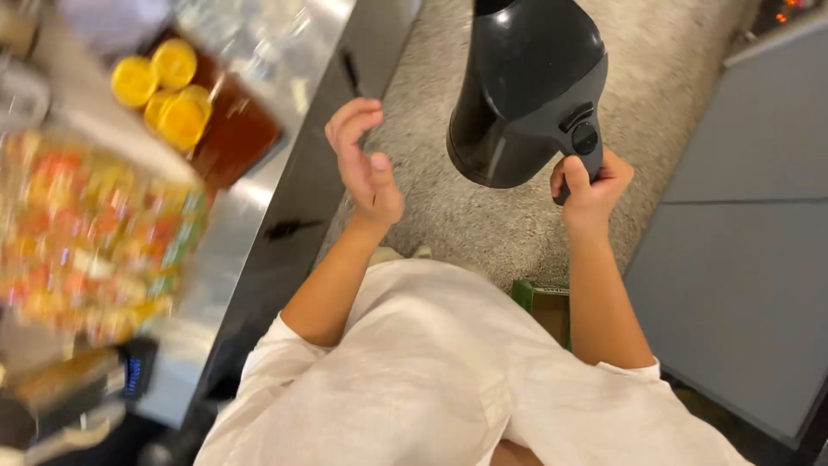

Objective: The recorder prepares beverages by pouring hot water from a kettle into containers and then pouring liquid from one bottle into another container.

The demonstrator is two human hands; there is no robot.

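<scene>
**Black jug held by one hand above the rug**

The right hand (589, 192) has its fingers clamped around the handle of a glossy black plastic jug with a round button near the handle (528, 91). The jug hangs in the air over the pale grey speckled rug (483, 216), right of the steel surface (259, 185) and well apart from it. It looks tilted, its body leaning away from the handle.

The left hand (362, 160) is empty, raised between the jug and the edge of the surface, fingers apart and loosely curled, touching nothing.

On the surface to the left sit several yellow-lidded jars in a brown tray (185, 108). Nearer stands a blurred heap of colourful wrapped packets (86, 233), and at the near edge lies a small dark device with a lit blue display (136, 371). A grey cabinet front (742, 250) stands on the right.

The weight hangs from one hand alone, so the grip could slip or the jug could swing, I judge. If anything is inside, the tilt could spill it onto the rug. The picture is smeared with motion, which suggests quick movement; a swing to the left could knock the jug against the edge of the surface.
</scene>
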